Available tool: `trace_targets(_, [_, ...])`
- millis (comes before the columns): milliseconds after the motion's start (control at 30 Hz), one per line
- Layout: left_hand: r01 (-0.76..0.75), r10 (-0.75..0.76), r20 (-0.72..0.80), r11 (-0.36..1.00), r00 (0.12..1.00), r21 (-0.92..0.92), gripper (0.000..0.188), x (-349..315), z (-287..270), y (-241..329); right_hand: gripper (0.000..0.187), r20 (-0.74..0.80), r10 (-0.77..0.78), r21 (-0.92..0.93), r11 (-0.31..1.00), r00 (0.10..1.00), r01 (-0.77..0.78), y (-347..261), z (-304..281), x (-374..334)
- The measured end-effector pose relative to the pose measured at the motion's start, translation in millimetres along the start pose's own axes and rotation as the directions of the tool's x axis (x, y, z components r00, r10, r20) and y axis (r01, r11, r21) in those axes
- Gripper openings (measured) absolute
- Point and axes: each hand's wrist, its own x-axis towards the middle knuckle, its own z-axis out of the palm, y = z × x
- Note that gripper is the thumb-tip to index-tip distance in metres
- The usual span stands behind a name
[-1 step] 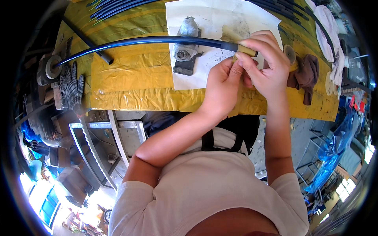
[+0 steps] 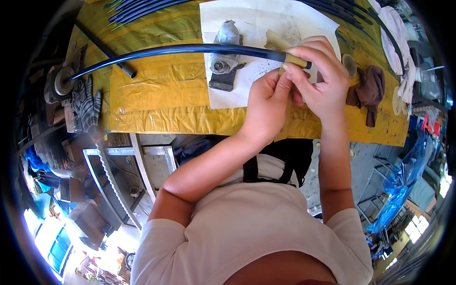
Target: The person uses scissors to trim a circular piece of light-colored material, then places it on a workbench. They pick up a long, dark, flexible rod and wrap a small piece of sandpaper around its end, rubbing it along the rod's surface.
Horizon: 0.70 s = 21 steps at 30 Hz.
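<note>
A long, glossy dark-blue rod (image 2: 190, 49) runs from the left side of the bench to my hands. Near its black end it has a tan tape-like band (image 2: 297, 60). My right hand (image 2: 324, 78) is closed around this end, thumb in front and fingers behind. Just below the band, my left hand (image 2: 270, 102) is closed in a pinch; its fingertips meet the right thumb, and what they grip is mostly hidden. Behind the rod, by the right fingers, a tan scrap (image 2: 275, 41) shows over the white paper sheet (image 2: 259, 23).
A cloth-wrapped block (image 2: 227, 57) stands under the rod. At left are a round grey disc (image 2: 63, 81), a striped glove (image 2: 86, 104) and a dark tube (image 2: 107, 50). More rods (image 2: 142, 10) lie at the back. A brown cloth (image 2: 369, 90) and tape roll (image 2: 349, 65) sit right.
The rod's taped end and both hands have shifted very slightly to the left. My grip looks the same.
</note>
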Motion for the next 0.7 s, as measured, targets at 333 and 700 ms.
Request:
trace_targets(333, [-0.01,0.01,0.018,1.0,1.0,-0.025,0.028,0.0,-11.2,4.9,0.025,0.012,-0.034,-0.006,0.999,0.999,0.034,0.7,9.8,6.6])
trace_targets(700, [-0.026,0.026,-0.012,0.999,1.0,-0.028,0.027,0.6,-7.3,4.8,0.025,0.001,-0.015,0.009,1.0,1.0,0.015,2.5,10.6,3.6])
